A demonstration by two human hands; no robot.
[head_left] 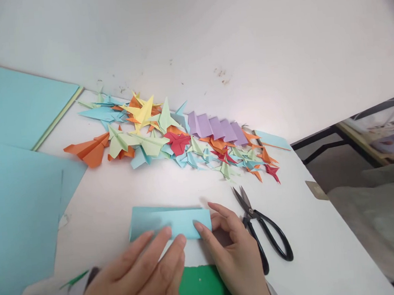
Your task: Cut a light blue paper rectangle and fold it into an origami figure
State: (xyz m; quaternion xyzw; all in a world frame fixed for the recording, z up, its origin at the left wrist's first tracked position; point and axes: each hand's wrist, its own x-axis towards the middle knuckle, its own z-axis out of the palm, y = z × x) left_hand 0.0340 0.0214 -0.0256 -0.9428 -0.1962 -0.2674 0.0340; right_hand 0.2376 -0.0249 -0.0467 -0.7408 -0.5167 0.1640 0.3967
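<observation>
A light blue folded paper strip lies lengthwise on the white table before me. With thumb and fingers, my right hand pinches the strip's right end. My left hand has its fingers stretched out, their tips resting at the strip's front edge. Partly hidden between my wrists is a green sheet. Scissors with black handles lie just right of my right hand, their blades slightly apart.
Folded paper planes and birds in several colours pile along the wall, with a pleated purple paper among them. Large blue sheets cover the left side. The white table's edge runs down the right, beyond which is grey cloth.
</observation>
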